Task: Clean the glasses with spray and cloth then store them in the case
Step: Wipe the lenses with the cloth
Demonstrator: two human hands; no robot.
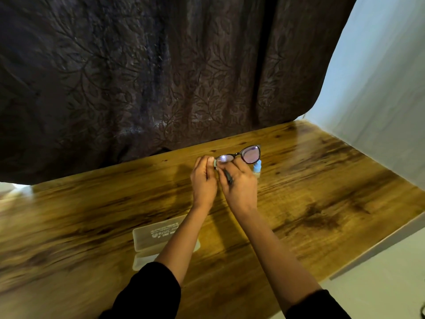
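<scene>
The left hand (203, 180) is curled up with thumb and fingertips pinching a small greyish cloth (215, 163), pressed against the outer edge of the nearer lens; right beside it, touching, the right hand (240, 185) has its fingers closed round the glasses (250, 154), gripping them near the middle of the dark frame, with one thin dark temple arm showing against the back of that hand; the glasses are held up above the surface (322, 180), towards its far side, and the lens on the right is uncovered, with a pinkish-violet sheen; just behind the right hand stands a little spray bottle (257, 167) with a pale blue top, upright on the wood and mostly hidden by the knuckles; nearer the person, under the left forearm, the translucent case (151, 238) lies open on the surface, some printed lettering on its lid too blurred to read; both forearms are bare up to black sleeves (149, 293); the surface is glossy streaked brown wood; behind it hangs a dark brown curtain (161, 77) embossed with leaves, and a pale wall (379, 88) runs along the right.
</scene>
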